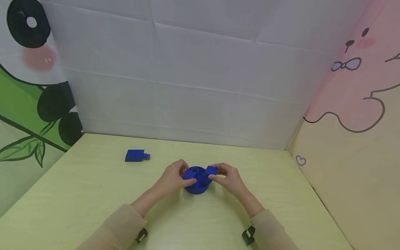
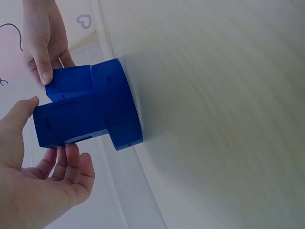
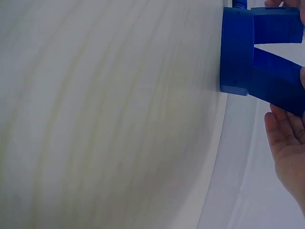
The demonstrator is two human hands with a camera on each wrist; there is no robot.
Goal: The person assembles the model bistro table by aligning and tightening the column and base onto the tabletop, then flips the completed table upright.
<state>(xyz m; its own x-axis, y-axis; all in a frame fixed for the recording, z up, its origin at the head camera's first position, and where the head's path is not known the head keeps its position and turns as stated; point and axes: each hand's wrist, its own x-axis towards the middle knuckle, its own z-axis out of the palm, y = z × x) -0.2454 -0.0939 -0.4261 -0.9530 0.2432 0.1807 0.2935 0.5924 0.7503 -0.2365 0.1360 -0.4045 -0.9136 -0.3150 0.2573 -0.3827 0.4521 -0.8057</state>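
A round blue base (image 1: 197, 190) with round sockets in its top rests on the table ahead of me. Two blue blocks rise from it. My left hand (image 1: 173, 177) holds the left block (image 1: 189, 174) between thumb and fingers; this block (image 2: 71, 119) looks upright on the base (image 2: 119, 105) in the left wrist view. With thumb and fingertips, my right hand (image 1: 229, 178) pinches the right block (image 1: 211, 170). In the right wrist view that block (image 3: 279, 81) leans outward, its lower end at the base (image 3: 237, 52). Whether its end sits in a socket is hidden.
Another blue block (image 1: 135, 156) with a narrow stepped peg at one end lies on its side at the back left of the table (image 1: 93, 187). A white sheet (image 1: 193, 86) hangs behind the table. Printed panels flank it, the right one (image 1: 347, 166) along the table's edge.
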